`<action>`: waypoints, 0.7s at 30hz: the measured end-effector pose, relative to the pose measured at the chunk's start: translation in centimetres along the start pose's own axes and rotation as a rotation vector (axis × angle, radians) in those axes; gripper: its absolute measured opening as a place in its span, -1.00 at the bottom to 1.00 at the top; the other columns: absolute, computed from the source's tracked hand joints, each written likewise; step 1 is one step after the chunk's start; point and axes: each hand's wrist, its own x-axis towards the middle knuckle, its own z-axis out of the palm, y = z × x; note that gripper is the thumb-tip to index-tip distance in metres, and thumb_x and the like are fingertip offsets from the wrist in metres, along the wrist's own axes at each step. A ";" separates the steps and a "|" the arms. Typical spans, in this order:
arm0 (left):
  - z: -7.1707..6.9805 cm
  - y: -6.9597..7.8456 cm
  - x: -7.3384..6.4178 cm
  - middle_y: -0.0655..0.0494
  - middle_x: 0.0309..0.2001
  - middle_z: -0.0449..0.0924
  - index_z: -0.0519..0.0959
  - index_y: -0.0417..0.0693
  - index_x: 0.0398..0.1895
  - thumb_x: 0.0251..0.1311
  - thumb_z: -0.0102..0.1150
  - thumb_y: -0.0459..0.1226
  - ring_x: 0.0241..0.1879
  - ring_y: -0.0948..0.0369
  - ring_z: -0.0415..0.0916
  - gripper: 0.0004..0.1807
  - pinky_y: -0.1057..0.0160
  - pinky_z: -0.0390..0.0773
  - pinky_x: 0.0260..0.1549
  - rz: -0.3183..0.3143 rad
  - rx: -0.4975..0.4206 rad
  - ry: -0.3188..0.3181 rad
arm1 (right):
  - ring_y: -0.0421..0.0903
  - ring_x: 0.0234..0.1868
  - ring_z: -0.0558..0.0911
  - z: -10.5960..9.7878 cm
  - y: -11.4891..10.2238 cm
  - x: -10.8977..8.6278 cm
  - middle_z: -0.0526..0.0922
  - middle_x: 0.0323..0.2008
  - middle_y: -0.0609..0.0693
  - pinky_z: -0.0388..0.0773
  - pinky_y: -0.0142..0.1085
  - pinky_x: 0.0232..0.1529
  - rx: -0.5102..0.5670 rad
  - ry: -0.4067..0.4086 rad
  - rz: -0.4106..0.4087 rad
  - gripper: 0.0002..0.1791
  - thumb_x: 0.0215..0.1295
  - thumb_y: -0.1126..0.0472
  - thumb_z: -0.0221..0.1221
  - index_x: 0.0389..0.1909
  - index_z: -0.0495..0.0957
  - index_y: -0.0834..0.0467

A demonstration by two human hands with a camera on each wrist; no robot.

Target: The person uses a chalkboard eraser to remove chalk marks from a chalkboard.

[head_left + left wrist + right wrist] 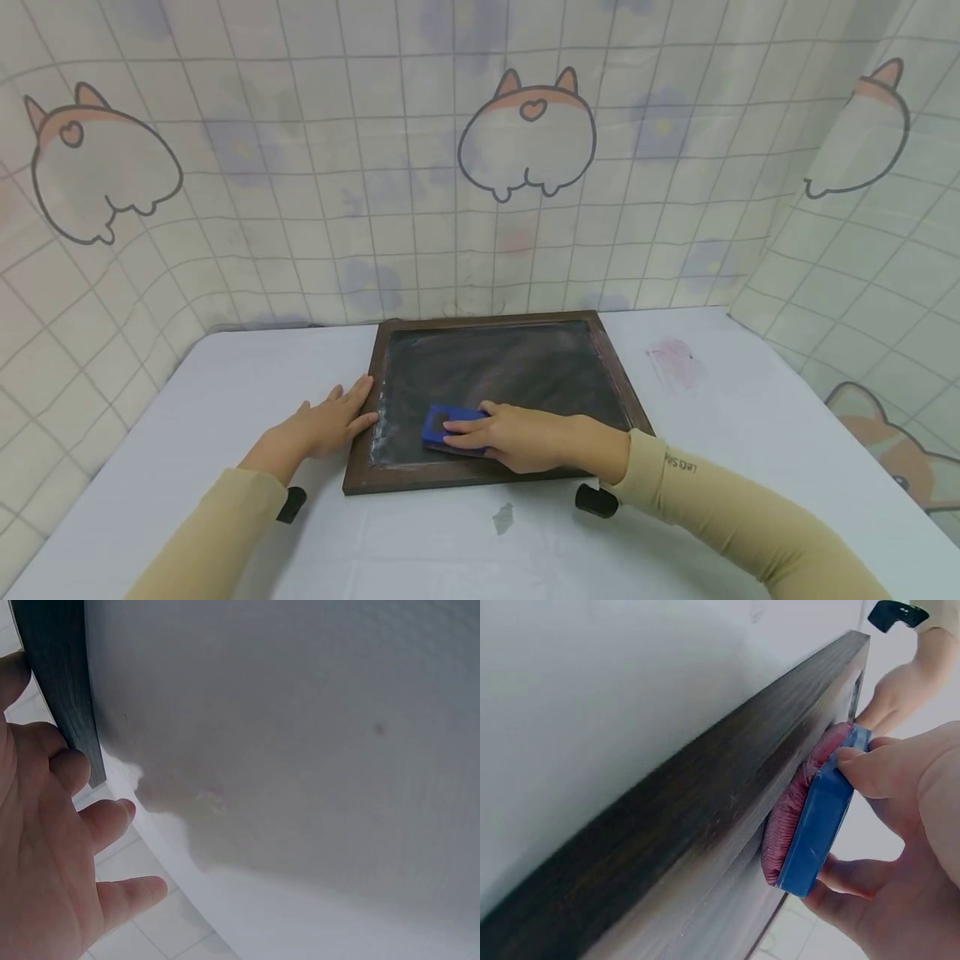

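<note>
A blackboard (510, 358) in a dark wooden frame lies on the white table. My right hand (525, 437) grips a blue chalkboard eraser (435, 427) at the board's lower left part. In the right wrist view the eraser (821, 825) shows a pinkish-red pad turned toward the board, close by the wooden frame (705, 787), with thumb and fingers on its sides. My left hand (326, 425) rests with spread fingers on the left edge of the frame. The left wrist view shows that hand (52, 825) from the palm side, its fingertips at the dark frame edge (64, 675).
White chalk residue (380, 421) runs along the board's inner left border. A pink smudge (675, 358) marks the table right of the board, and a grey patch (503, 518) lies in front of it. A tiled-pattern curtain (420, 233) stands behind the table.
</note>
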 end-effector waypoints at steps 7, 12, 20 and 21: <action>0.1 0.1 0.0 -0.21 0.64 -0.19 -0.19 -0.20 0.66 0.62 -0.20 0.09 0.54 -0.35 -0.13 -0.17 -0.58 -0.17 0.29 0.000 -0.005 -0.003 | 0.55 0.35 0.32 -0.1 2.9 -0.9 0.26 0.53 0.06 0.31 0.19 0.36 0.027 0.058 0.066 -0.37 0.43 0.48 0.16 0.49 0.37 0.15; 0.1 0.1 0.1 -0.20 0.64 -0.18 -0.19 -0.20 0.66 0.62 -0.21 0.09 0.54 -0.34 -0.12 -0.17 -0.58 -0.15 0.29 -0.004 0.003 0.002 | 0.35 0.07 0.65 -0.6 7.7 -2.8 0.26 0.50 0.22 0.19 0.27 0.39 0.060 0.129 0.227 -0.40 0.41 0.53 0.11 0.46 0.35 0.31; 0.1 -0.3 0.2 -0.22 0.63 -0.18 -0.18 -0.19 0.66 0.61 -0.23 0.13 0.53 -0.36 -0.13 -0.15 -0.59 -0.16 0.29 -0.003 0.000 0.000 | 0.45 0.19 0.54 -1.2 11.5 -5.4 0.24 0.47 0.37 0.12 0.37 0.36 0.091 0.178 0.396 -0.41 0.37 0.55 0.09 0.43 0.35 0.38; 0.1 -0.3 0.2 -0.22 0.63 -0.18 -0.18 -0.19 0.67 0.61 -0.23 0.14 0.53 -0.35 -0.13 -0.15 -0.59 -0.16 0.29 -0.004 0.001 0.001 | 0.44 0.21 0.53 -1.3 11.6 -5.4 0.24 0.47 0.37 0.10 0.37 0.37 0.097 0.179 0.395 -0.41 0.37 0.56 0.09 0.43 0.35 0.39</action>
